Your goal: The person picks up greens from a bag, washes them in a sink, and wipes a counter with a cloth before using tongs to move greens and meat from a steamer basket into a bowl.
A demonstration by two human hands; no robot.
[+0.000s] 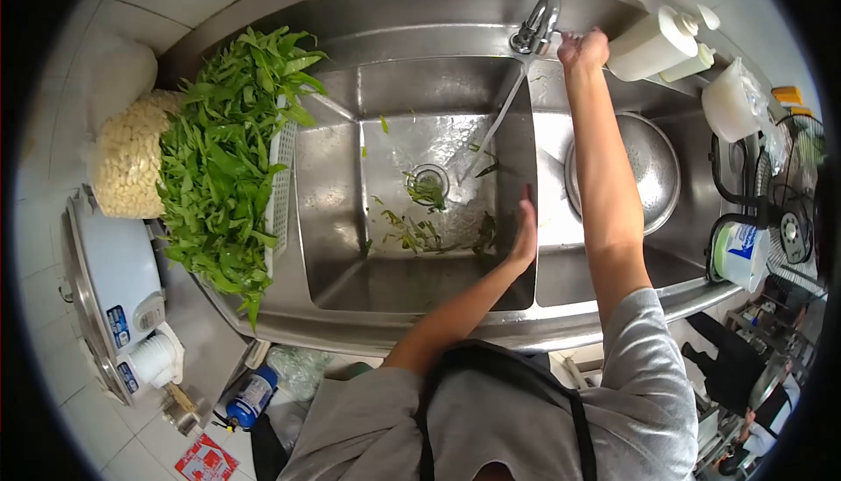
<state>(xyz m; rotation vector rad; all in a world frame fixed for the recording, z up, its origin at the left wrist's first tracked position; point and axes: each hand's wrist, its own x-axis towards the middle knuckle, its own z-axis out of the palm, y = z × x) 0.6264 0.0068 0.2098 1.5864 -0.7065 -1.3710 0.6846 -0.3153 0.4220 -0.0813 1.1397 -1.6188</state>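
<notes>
My right hand (584, 50) is closed on the handle at the side of the chrome faucet (538, 24). Water (499, 122) runs from the spout down into the left basin (337, 209). Inside the right part of that basin my left hand (524, 234) is held edge-up with its fingers stretched, holding nothing. Loose green leaves (416, 234) lie on the wet basin floor and around the drain (427, 185). Left of the basin, a white basket (280, 187) is heaped with leafy greens (219, 157).
A metal colander (653, 174) sits in the right basin. White bottles (653, 43) stand behind it, with a tub (740, 249) at the right edge. A bag of pale pieces (127, 161) is at far left. Another person (771, 415) shows at lower right.
</notes>
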